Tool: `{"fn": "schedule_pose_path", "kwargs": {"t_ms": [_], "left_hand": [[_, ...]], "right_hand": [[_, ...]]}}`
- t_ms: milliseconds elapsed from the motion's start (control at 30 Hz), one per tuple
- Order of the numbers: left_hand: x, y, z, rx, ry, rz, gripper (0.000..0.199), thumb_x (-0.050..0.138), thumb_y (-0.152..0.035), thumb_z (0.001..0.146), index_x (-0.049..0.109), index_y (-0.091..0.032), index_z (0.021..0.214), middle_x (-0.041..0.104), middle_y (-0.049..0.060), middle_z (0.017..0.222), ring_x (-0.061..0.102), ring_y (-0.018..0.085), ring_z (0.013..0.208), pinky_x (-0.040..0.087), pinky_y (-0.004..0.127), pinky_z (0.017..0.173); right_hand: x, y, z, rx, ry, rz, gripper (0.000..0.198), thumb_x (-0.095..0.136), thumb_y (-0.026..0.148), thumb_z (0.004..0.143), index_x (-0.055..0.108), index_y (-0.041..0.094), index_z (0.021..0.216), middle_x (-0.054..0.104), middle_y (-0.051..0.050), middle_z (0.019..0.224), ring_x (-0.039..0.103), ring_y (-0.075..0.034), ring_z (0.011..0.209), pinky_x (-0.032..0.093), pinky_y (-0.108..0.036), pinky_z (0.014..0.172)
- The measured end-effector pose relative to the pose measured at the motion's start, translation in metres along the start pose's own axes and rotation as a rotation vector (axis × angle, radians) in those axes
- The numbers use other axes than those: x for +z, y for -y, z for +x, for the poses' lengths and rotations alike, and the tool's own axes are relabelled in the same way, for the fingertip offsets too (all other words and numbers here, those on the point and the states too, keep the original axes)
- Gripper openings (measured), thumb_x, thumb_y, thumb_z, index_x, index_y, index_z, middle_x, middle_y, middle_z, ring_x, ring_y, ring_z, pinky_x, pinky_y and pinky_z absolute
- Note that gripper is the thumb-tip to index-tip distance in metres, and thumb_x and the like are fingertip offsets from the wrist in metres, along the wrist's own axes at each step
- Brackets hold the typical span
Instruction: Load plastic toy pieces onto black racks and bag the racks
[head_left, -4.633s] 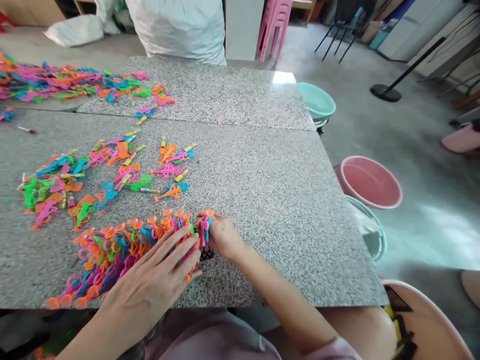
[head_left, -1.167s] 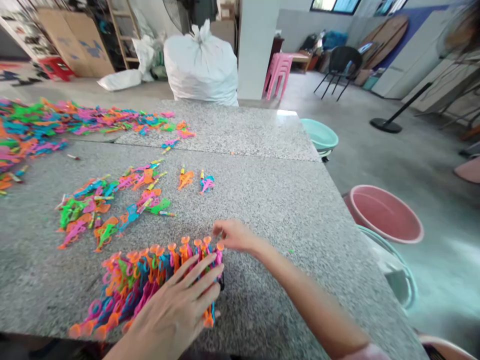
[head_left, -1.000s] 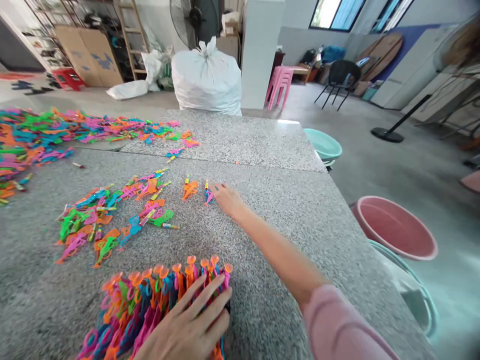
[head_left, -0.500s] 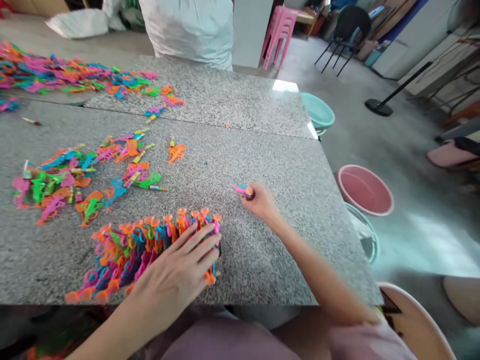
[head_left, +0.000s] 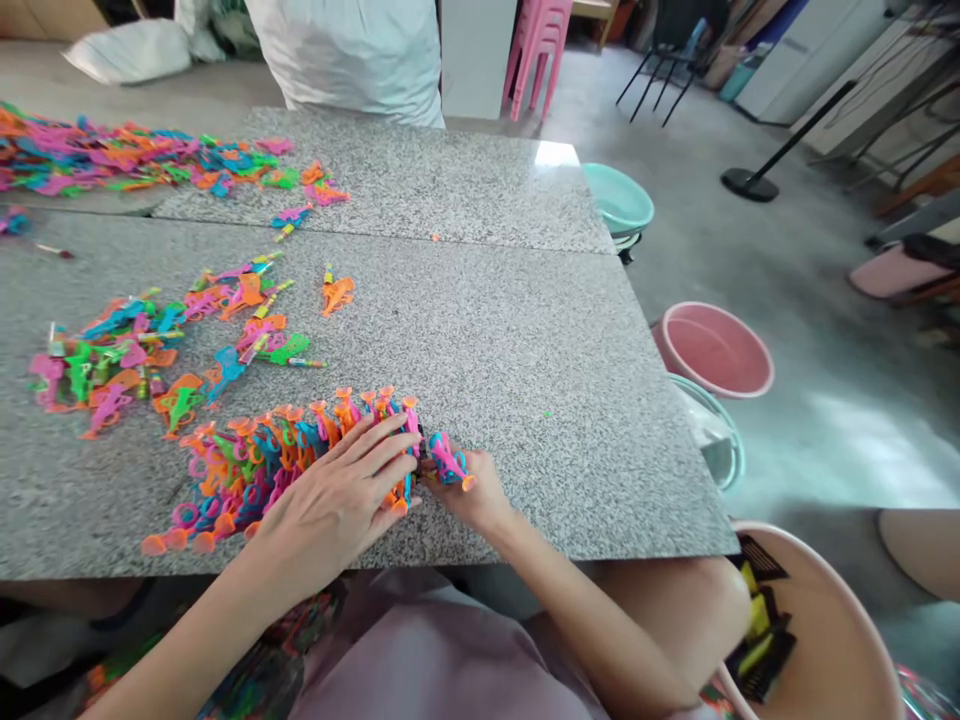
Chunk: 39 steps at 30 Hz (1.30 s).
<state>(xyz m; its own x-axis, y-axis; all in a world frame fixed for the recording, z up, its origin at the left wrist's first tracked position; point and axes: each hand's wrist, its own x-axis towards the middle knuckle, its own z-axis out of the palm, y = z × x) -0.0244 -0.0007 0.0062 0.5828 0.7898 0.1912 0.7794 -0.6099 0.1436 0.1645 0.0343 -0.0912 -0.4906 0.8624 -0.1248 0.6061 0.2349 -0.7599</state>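
Note:
A row of small toy guns (head_left: pixel 247 480) in orange, pink, blue and green, with orange cup-shaped tips, stands packed together near the table's front edge. Over its right end lies my left hand (head_left: pixel 334 500), fingers stretched out across the tops. My right hand (head_left: pixel 474 492) is closed around a pink and blue toy gun (head_left: pixel 448 460) right beside that end. Something dark shows between the row and my right fingers; what it is stays partly hidden.
Loose toy guns (head_left: pixel 112 350) lie in a heap on the left of the granite table (head_left: pixel 487 330), with a larger pile (head_left: pixel 112 155) farther back. A white sack (head_left: pixel 352 60) stands behind. Pink (head_left: pixel 716 350) and turquoise basins (head_left: pixel 619 200) are off the right edge; a tan tub (head_left: pixel 825 620) sits lower right.
My right hand has come in from the right, leftward and nearer, bringing the toy gun to the row's end. My left hand remains on the row. The whole view has shifted slightly.

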Motion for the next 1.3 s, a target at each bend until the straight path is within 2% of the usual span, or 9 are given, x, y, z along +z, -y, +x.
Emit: {"fn": "schedule_pose_path", "kwargs": {"t_ms": [233, 533, 633, 733, 800, 867, 1000, 1100, 1300], "left_hand": [[-0.002, -0.001, 0.0, -0.026, -0.01, -0.016, 0.041, 0.05, -0.026, 0.1, 0.05, -0.017, 0.141, 0.06, 0.011, 0.136, 0.049, 0.025, 0.135, 0.042, 0.045, 0.115], [0.0, 0.001, 0.002, -0.091, 0.017, 0.017, 0.024, 0.057, -0.023, 0.095, 0.064, -0.018, 0.117, 0.064, 0.009, 0.126, 0.05, 0.028, 0.134, 0.042, 0.049, 0.115], [-0.001, 0.004, -0.005, -0.096, 0.009, 0.024, 0.024, 0.06, -0.024, 0.093, 0.065, -0.018, 0.116, 0.066, 0.008, 0.125, 0.05, 0.027, 0.133, 0.043, 0.046, 0.115], [-0.004, 0.01, -0.018, -0.097, 0.018, 0.023, 0.024, 0.063, -0.026, 0.09, 0.066, -0.02, 0.114, 0.066, 0.006, 0.127, 0.049, 0.025, 0.134, 0.043, 0.044, 0.116], [-0.004, 0.01, -0.027, -0.119, 0.037, 0.019, 0.026, 0.066, -0.028, 0.089, 0.066, -0.022, 0.114, 0.064, 0.004, 0.131, 0.045, 0.025, 0.138, 0.04, 0.043, 0.118], [-0.003, 0.008, -0.032, -0.143, 0.05, 0.025, 0.029, 0.066, -0.032, 0.088, 0.066, -0.023, 0.115, 0.062, 0.004, 0.136, 0.041, 0.025, 0.142, 0.037, 0.042, 0.12], [-0.002, 0.001, -0.034, -0.174, 0.061, 0.064, 0.029, 0.062, -0.032, 0.091, 0.065, -0.022, 0.118, 0.059, 0.005, 0.14, 0.035, 0.025, 0.145, 0.032, 0.042, 0.123], [-0.002, 0.001, -0.033, -0.164, 0.073, 0.054, 0.028, 0.058, -0.031, 0.094, 0.064, -0.022, 0.119, 0.059, 0.004, 0.139, 0.032, 0.024, 0.147, 0.031, 0.042, 0.123], [0.003, 0.007, -0.028, -0.121, -0.021, 0.046, 0.022, 0.057, -0.027, 0.094, 0.066, -0.02, 0.112, 0.062, 0.005, 0.135, 0.037, 0.023, 0.145, 0.033, 0.041, 0.123]], "right_hand": [[-0.007, 0.032, -0.004, 0.023, 0.127, -0.368, 0.017, 0.056, 0.019, 0.09, 0.064, 0.018, 0.104, 0.075, -0.007, 0.089, 0.071, -0.021, 0.077, 0.039, -0.028, 0.062], [-0.003, 0.049, 0.007, 0.095, 0.128, -0.386, 0.019, 0.056, 0.013, 0.086, 0.064, 0.019, 0.103, 0.076, -0.009, 0.094, 0.073, -0.024, 0.087, 0.044, -0.028, 0.068], [-0.022, 0.043, 0.015, -0.012, 0.29, -0.32, 0.025, 0.063, 0.013, 0.084, 0.066, 0.019, 0.108, 0.076, -0.007, 0.097, 0.072, -0.022, 0.087, 0.047, -0.027, 0.071], [-0.046, 0.037, 0.054, -0.125, 0.438, -0.255, 0.031, 0.076, 0.019, 0.079, 0.069, 0.022, 0.109, 0.076, -0.004, 0.097, 0.072, -0.02, 0.089, 0.05, -0.027, 0.077], [-0.048, 0.043, 0.1, -0.152, 0.298, -0.319, 0.028, 0.072, 0.022, 0.085, 0.069, 0.022, 0.113, 0.074, -0.006, 0.11, 0.069, -0.021, 0.102, 0.05, -0.031, 0.088], [-0.032, 0.061, 0.154, -0.203, 0.167, -0.384, 0.027, 0.067, 0.026, 0.091, 0.066, 0.02, 0.117, 0.069, -0.01, 0.122, 0.064, -0.023, 0.114, 0.049, -0.034, 0.095], [0.028, 0.113, 0.24, -0.335, 0.318, -0.392, 0.054, 0.08, 0.04, 0.079, 0.061, 0.015, 0.123, 0.066, -0.015, 0.126, 0.064, -0.027, 0.113, 0.052, -0.036, 0.092], [0.041, 0.128, 0.258, -0.319, 0.413, -0.473, 0.045, 0.081, 0.03, 0.076, 0.067, 0.013, 0.115, 0.071, -0.015, 0.117, 0.066, -0.03, 0.11, 0.053, -0.037, 0.09], [-0.045, 0.053, 0.195, -0.196, 0.397, -0.351, 0.011, 0.057, 0.013, 0.09, 0.066, 0.014, 0.097, 0.074, -0.008, 0.087, 0.072, -0.022, 0.085, 0.053, -0.029, 0.076]]}}
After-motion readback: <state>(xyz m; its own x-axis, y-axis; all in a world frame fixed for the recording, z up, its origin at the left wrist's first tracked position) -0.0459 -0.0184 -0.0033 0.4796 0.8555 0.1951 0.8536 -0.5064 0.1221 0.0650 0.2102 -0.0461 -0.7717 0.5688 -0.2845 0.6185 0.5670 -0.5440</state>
